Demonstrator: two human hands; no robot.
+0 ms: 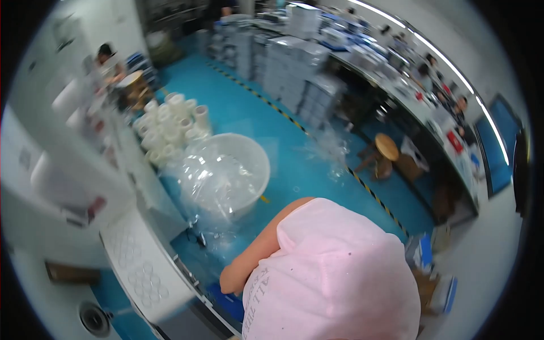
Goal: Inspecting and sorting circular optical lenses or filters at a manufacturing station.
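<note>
Now, clear plastic film (218,173) piled in wide white tub (263,169) on blue floor (238,105). Looks light, limp, probably slippery; bunched fold likely better hold than loose edge. Film glossy, crumpled, spilling over near rim. Bare arm (260,249) bent nearby; both hands out of sight, finger state can't be told.

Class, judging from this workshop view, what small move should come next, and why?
Probably tilt the head camera until the hands show, before touching the clear plastic: a pink shirt fills much of the lower middle, a bare arm shows beside it, and neither of the wearer's hands can be made out.
</note>
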